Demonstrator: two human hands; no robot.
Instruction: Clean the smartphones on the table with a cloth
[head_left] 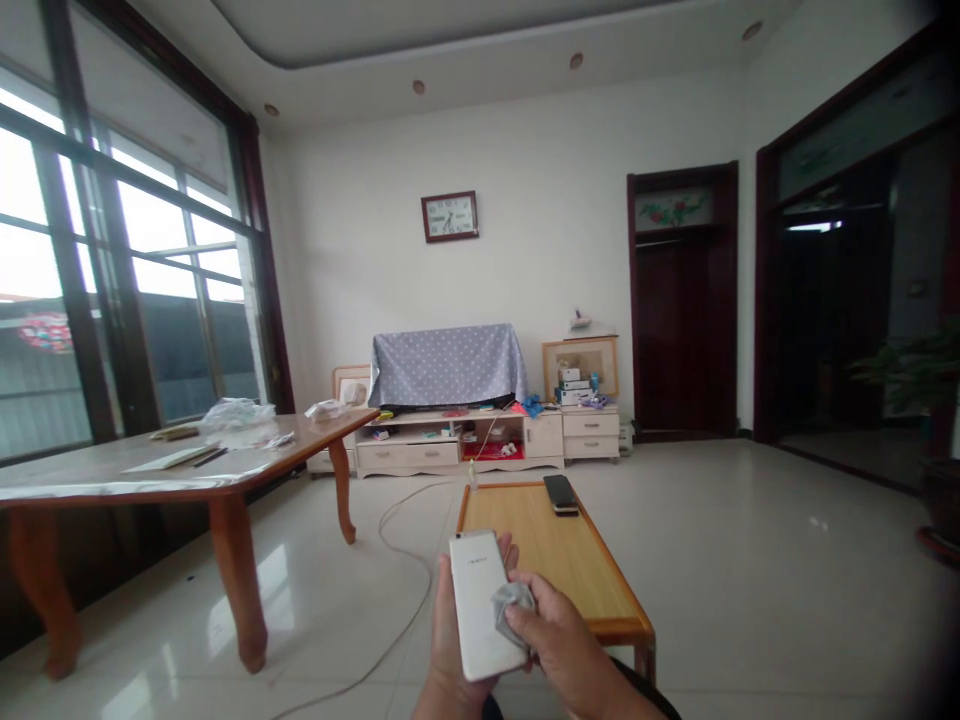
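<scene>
A white smartphone (477, 585), its back facing up, lies across the palm of my left hand (444, 630), whose fingers wrap its edges. My right hand (559, 630) pinches a crumpled grey cloth (513, 612) and presses it on the lower right part of the phone's back. Both hands are just in front of the low wooden table (577, 570). On its far right side lies a dark phone (559, 493), which seems to rest on another flat item. A small clear bottle (472, 474) stands at the far left corner.
A larger brown table (300, 445) on the left holds plastic bags (236, 415) and papers. A cable (397, 640) runs over the tiled floor. Against the back wall stands a low white cabinet (409, 455), with a dotted cloth (450, 365) draped above it. A potted plant (915, 370) is at right.
</scene>
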